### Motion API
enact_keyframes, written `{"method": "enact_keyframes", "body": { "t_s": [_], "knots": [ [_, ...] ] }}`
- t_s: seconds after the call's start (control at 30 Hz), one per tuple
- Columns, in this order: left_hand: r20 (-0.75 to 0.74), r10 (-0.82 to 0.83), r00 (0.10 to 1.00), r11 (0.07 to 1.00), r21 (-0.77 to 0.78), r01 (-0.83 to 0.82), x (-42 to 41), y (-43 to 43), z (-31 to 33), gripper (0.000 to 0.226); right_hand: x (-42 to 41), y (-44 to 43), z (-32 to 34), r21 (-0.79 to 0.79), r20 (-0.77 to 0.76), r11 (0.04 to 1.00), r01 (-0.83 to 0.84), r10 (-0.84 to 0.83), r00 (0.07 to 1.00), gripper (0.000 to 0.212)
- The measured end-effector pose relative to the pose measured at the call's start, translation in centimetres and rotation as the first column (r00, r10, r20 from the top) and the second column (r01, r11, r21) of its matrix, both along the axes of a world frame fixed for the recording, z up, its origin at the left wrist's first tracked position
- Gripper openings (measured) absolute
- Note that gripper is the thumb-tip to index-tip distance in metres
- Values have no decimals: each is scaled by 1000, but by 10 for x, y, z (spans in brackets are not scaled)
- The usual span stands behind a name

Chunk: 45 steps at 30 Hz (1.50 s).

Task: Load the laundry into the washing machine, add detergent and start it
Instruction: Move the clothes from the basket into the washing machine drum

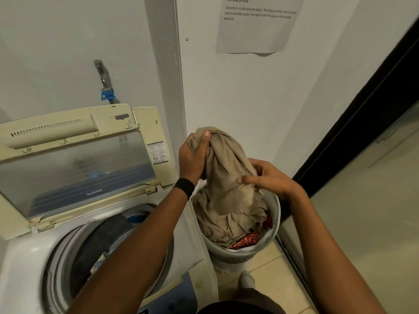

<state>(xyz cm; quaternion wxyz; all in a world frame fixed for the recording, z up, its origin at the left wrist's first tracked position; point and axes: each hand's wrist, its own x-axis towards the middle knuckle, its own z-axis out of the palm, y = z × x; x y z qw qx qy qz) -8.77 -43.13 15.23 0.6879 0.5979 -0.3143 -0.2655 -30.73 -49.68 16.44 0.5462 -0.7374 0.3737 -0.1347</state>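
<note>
A beige garment rises out of the round grey laundry basket on the floor. My left hand grips its top end, thumb over the cloth, above the basket. My right hand grips the garment lower down at the basket's right rim. Red patterned laundry lies deeper in the basket. To the left stands the top-loading washing machine with its lid raised. Dark and patterned clothes lie in its drum.
A tap with a blue hose fitting sticks out of the wall behind the machine. The blue control panel is at the machine's front. A paper notice hangs on the wall. A dark door frame and glass panel run along the right.
</note>
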Motion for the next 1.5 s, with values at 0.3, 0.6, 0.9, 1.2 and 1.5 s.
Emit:
{"method": "enact_keyframes", "body": {
  "t_s": [0.3, 0.6, 0.9, 1.2, 1.5],
  "knots": [
    [72, 46, 996, 998, 35, -48, -8, 5, -20, 51, 61, 7, 26, 409, 640, 746, 526, -645, 417, 16],
    [29, 213, 977, 976, 47, -214, 25, 64, -31, 60, 150, 83, 5, 203, 501, 967, 154, -238, 832, 46],
    [275, 640, 718, 705, 161, -690, 88, 185, -63, 30, 235, 165, -29, 139, 460, 977, -162, 82, 884, 37],
    [243, 456, 856, 671, 539, -510, 140, 292, -112, 35, 284, 224, -94, 102, 218, 869, -484, 455, 863, 21],
    [131, 313, 941, 709, 627, -324, 131, 276, -110, 54, 272, 207, -120, 71, -95, 812, -580, 584, 806, 36]
  ]
}}
